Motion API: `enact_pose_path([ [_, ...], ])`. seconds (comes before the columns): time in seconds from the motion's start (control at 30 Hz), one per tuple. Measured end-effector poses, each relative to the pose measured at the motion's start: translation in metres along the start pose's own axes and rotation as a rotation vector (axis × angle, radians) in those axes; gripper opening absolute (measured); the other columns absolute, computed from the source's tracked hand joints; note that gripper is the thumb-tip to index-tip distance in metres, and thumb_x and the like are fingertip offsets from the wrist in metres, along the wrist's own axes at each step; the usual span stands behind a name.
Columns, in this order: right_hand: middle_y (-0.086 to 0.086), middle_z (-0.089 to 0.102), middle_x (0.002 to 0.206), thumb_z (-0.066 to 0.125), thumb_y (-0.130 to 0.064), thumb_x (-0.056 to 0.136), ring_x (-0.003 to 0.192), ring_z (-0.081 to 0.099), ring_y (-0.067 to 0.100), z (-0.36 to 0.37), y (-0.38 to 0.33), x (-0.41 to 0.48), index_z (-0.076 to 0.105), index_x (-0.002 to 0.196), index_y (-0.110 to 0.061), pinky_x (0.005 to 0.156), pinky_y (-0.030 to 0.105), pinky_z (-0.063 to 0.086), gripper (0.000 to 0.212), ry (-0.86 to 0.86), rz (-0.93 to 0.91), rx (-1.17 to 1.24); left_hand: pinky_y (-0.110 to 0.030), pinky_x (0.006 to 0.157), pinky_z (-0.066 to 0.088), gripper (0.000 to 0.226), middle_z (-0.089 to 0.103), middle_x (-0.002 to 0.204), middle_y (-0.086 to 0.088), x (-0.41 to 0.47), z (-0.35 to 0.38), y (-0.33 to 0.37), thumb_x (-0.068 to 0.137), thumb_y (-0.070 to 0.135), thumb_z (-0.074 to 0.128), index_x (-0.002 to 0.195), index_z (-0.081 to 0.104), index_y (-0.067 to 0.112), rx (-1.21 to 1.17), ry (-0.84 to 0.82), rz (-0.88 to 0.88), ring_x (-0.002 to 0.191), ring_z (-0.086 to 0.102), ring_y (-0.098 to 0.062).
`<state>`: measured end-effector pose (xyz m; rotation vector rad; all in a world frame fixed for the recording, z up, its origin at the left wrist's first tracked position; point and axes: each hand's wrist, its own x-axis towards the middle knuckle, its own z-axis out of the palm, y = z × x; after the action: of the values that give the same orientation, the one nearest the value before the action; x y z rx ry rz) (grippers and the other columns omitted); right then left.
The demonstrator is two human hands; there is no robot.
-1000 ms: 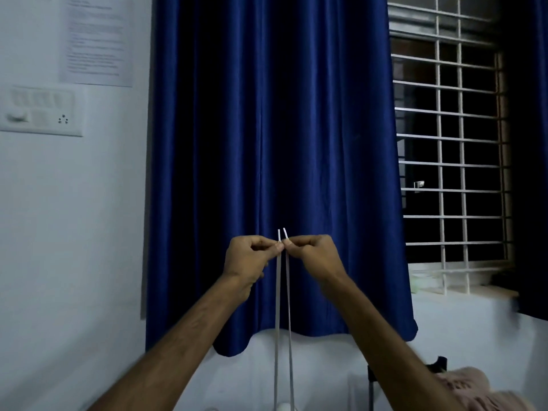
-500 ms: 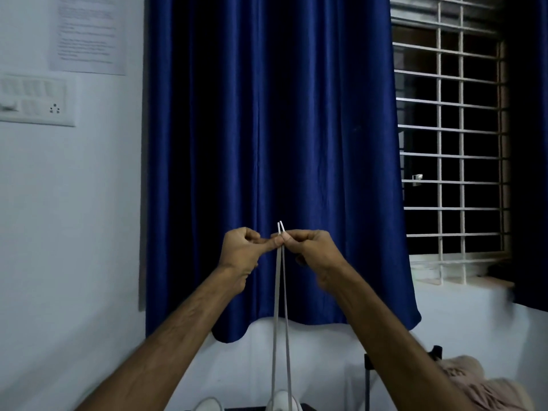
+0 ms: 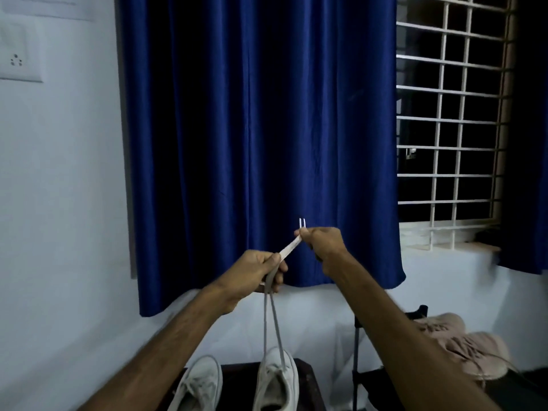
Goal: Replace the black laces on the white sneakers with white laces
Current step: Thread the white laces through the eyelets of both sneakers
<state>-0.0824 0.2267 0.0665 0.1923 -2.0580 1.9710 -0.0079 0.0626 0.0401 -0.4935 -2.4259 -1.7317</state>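
Two white sneakers stand on a dark table (image 3: 237, 373) at the bottom of the head view: the left sneaker (image 3: 199, 384) and the right sneaker (image 3: 277, 381). A white lace (image 3: 271, 324) rises in two strands from the right sneaker. My left hand (image 3: 255, 272) grips both strands lower down. My right hand (image 3: 321, 243) pinches the two lace tips together higher up, and the tips stick up above its fingers. Between the hands the lace runs taut and slanted.
A blue curtain (image 3: 261, 129) hangs straight ahead, next to a barred window (image 3: 450, 120). A white wall with a switch plate (image 3: 17, 54) is at the left. A dark chair (image 3: 373, 378) with pink cloth (image 3: 462, 342) on it stands at the right.
My left hand has slid down the lace and now grips both strands below my right hand. The view has tilted down, so both sneakers show.
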Motion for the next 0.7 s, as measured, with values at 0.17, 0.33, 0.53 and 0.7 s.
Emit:
enact_pose_path([
  [0.17,0.009,0.060,0.116,0.062,-0.030,0.093,0.105,0.058,0.024,-0.003,0.061,-0.002,0.063,0.121,-0.009,0.094,0.039,0.049,0.035,-0.006,-0.061,-0.382,-0.035,0.066,0.050,0.036,0.050,0.058,0.004,0.003,-0.001,-0.010,0.105,0.021,0.040,0.077,0.061,0.011,0.164,0.020,0.054,0.053,0.049,-0.011],
  [0.33,0.001,0.065,0.117,0.035,-0.041,0.102,0.108,0.061,0.011,0.008,0.059,-0.058,0.060,0.121,-0.018,0.090,0.015,0.045,0.039,-0.465,-0.232,-0.181,-0.035,0.064,0.047,0.037,0.051,0.059,0.005,0.009,-0.005,-0.017,0.103,0.021,0.044,0.071,0.061,0.018,0.333,-0.024,0.110,0.056,0.048,-0.012],
  [0.53,0.002,0.055,0.085,0.039,-0.041,0.102,0.080,0.052,0.016,-0.002,0.063,-0.072,0.062,0.096,-0.002,0.084,0.036,0.055,0.046,-0.521,-0.033,-0.048,-0.029,0.062,0.041,0.036,0.052,0.065,0.005,0.012,-0.008,-0.026,0.103,0.030,0.044,0.071,0.059,0.022,0.590,-0.033,0.149,0.060,0.045,-0.010],
  [0.7,-0.002,0.039,0.060,0.039,-0.036,0.102,0.053,0.036,0.009,-0.003,0.061,-0.074,0.051,0.084,-0.016,0.050,0.020,0.042,0.029,-0.715,0.237,0.395,-0.025,0.061,0.040,0.034,0.053,0.067,0.009,0.010,-0.005,-0.033,0.103,0.032,0.043,0.073,0.059,0.024,0.565,-0.044,0.182,0.060,0.046,-0.005],
])
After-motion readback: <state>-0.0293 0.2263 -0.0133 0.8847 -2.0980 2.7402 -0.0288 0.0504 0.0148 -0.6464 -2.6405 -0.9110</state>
